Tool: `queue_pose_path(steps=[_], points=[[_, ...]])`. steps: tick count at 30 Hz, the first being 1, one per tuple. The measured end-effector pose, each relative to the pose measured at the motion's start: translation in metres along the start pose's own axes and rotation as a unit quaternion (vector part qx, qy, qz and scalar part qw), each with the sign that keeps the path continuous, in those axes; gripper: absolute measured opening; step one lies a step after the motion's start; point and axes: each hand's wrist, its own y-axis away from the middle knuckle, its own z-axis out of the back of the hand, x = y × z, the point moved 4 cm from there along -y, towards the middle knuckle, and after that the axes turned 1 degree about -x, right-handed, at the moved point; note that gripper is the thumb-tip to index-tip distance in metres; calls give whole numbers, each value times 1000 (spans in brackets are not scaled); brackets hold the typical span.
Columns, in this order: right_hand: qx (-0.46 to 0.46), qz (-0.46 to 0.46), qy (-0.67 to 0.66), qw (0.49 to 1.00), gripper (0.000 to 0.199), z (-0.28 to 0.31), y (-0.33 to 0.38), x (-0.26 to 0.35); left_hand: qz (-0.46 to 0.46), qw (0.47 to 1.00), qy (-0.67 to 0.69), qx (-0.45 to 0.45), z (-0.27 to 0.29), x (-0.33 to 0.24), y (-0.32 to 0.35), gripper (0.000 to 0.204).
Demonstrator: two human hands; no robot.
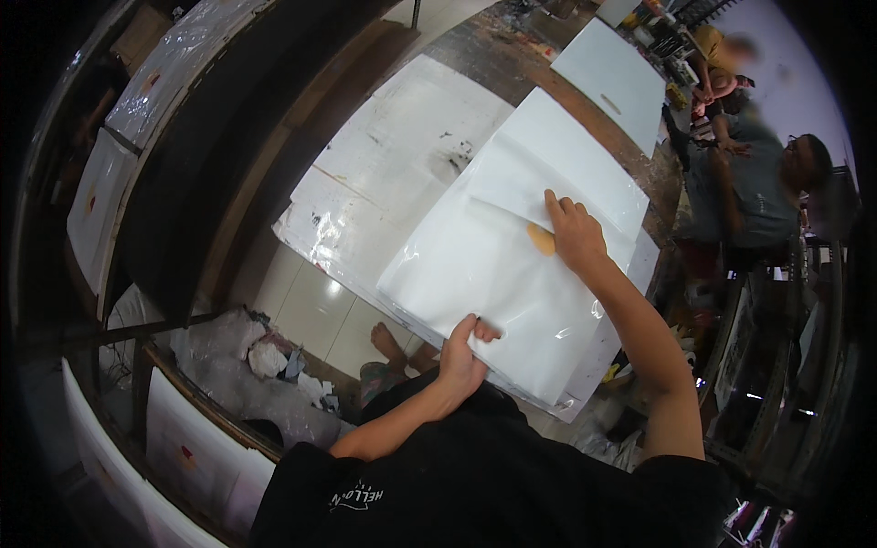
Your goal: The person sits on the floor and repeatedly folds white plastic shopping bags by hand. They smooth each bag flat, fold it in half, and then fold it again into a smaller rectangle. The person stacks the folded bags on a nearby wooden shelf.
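The left hand (461,356) pinches the near edge of a large white sheet wrapped in clear plastic film (493,274), thumb on top and fingers curled under, so it is closed on that edge. The sheet spreads away from this hand across a stack of similar white panels (384,173) on a worn, paint-stained workbench (498,59).

Further up the same sheet, the right hand (575,228) presses down flat, fingers together and pointing away from the person. A small tan pad or scraper (541,239) (only its rounded end shows) sticks out just left of the palm, under the hand; whether the hand grips it or merely rests on it cannot be told. Just beyond the fingertips, a flap of the film (548,173) lies folded over the sheet.

Well past the right hand, another white panel (610,78) lies on the bench, and other people (758,173) sit beyond its far corner. Below the left hand, a bare foot (388,342) stands on the tiled floor (311,306).
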Motion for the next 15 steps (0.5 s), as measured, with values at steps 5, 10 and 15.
queue_pose_path(steps=[5, 10, 15], points=[[-113, -136, -45, 983, 51, 33, -42, -89, 6, 1000, 2, -3, -5, 0, 1, 19], [-191, -157, -75, 966, 52, 35, -89, -153, -11, 1000, -4, -20, -1, 0, 0, 20], [-193, -50, -112, 974, 67, -32, -128, -211, -16, 1000, -6, -18, -5, 5, -1, 19]])
